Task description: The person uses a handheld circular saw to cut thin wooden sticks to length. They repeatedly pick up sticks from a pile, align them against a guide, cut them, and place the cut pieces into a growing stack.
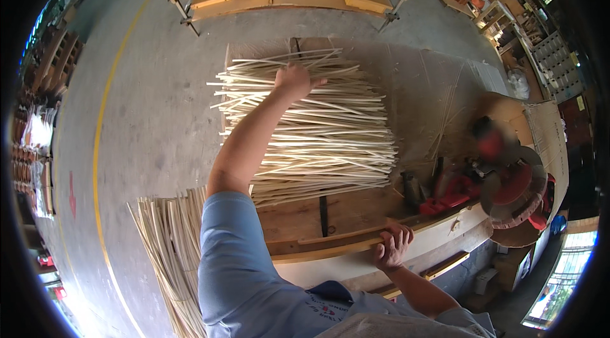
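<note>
Bare bench (419, 77) right of stick pile (318, 134); red saw (502, 185) beyond.

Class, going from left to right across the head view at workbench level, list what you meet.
Bundle of cane strips on the floor → left hand on the stacked pale strips → right hand on the bench edge → red chop saw.
</note>
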